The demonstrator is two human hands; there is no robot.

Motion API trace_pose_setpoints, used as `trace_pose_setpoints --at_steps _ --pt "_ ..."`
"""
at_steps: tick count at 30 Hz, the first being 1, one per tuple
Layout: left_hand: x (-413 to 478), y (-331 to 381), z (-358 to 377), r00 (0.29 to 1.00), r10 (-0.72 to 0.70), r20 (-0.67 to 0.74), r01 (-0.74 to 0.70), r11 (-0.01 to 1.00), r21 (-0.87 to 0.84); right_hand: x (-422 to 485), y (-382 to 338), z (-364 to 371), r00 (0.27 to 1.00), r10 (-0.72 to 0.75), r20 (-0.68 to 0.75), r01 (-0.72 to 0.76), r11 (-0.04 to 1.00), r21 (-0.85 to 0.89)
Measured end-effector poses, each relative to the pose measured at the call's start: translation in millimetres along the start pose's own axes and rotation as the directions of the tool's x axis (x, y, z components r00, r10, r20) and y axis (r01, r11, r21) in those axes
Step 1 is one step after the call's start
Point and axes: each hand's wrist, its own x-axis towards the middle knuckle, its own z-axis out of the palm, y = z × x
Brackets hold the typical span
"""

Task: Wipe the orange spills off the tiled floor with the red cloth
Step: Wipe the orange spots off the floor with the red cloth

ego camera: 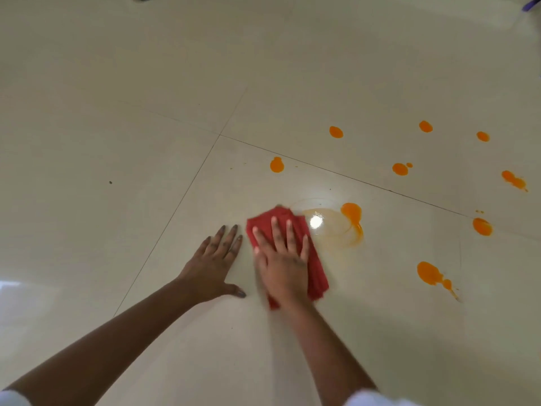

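Presently the red cloth point(316, 271) is pressed flat onto the tiled floor point(146, 148) by the right hand point(282, 259), whose fingers are stretched out straight and spread over the fabric; nothing is gripped or pinched. The cloth is folded into a rough oblong and lies near the middle of the view, with its far right corner touching a thin, smeared orange film point(333, 230). That film is bordered on its right side by a thicker orange blob point(351, 213) with a tail curling downward. The left hand point(213, 265) is laid palm down on bare tile just beside the cloth, on its left, with fingers straight and thumb out, holding nothing. Separate orange spills are scattered further right and beyond: one point(277, 164) past the cloth near a grout line, one point(336, 132) beyond that line, another point(482, 226) toward the right edge, and a larger splash point(429, 272) nearer the person. White sleeves point(11, 399) are seen at the bottom corners
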Motion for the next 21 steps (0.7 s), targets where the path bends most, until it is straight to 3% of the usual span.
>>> trace_pose_setpoints --at_steps 1,4,7,9,11,14,15,17,19,21 --pt "0 -1 -1 1.0 -0.005 0.002 0.005 1.0 -0.003 27 13 -4 0.999 0.007 0.044 -0.006 1.0 -0.021" --pt "-1 -2 -1 1.0 -0.005 -0.017 0.004 1.0 -0.029 58 68 -17 0.949 0.307 0.076 -0.306 0.952 -0.023" --pt "-1 3 -3 1.0 -0.014 -0.008 0.014 0.999 -0.038 8 78 -15 0.873 0.483 -0.067 -0.482 0.876 0.036" --pt "1 7 -6 1.0 -0.025 0.0 0.025 0.999 -0.038 -38 37 -4 0.896 0.426 -0.123 -0.422 0.905 0.063" --pt "2 10 -8 0.999 -0.03 0.017 0.031 0.998 -0.052 -56 -1 8 0.971 0.234 -0.052 -0.231 0.971 0.058" --pt "2 8 -8 0.999 -0.034 0.02 0.036 0.998 -0.057 5 3 0 0.999 -0.023 0.022 0.023 1.0 -0.002" --pt "0 6 -6 0.999 -0.03 0.018 0.032 0.998 -0.062 26 17 -5 0.998 -0.002 0.069 0.005 0.999 -0.033" --pt "0 4 -5 1.0 -0.017 -0.009 0.016 0.998 -0.069 43 54 -12 0.974 0.21 0.081 -0.207 0.977 -0.044" --pt "0 2 -5 0.999 0.0 -0.035 -0.002 0.998 -0.058 17 67 -11 0.919 0.393 -0.018 -0.393 0.92 0.017" --pt "-1 0 -3 0.999 0.003 -0.046 -0.005 0.999 -0.047 -32 40 -5 0.897 0.431 -0.097 -0.43 0.902 0.035"
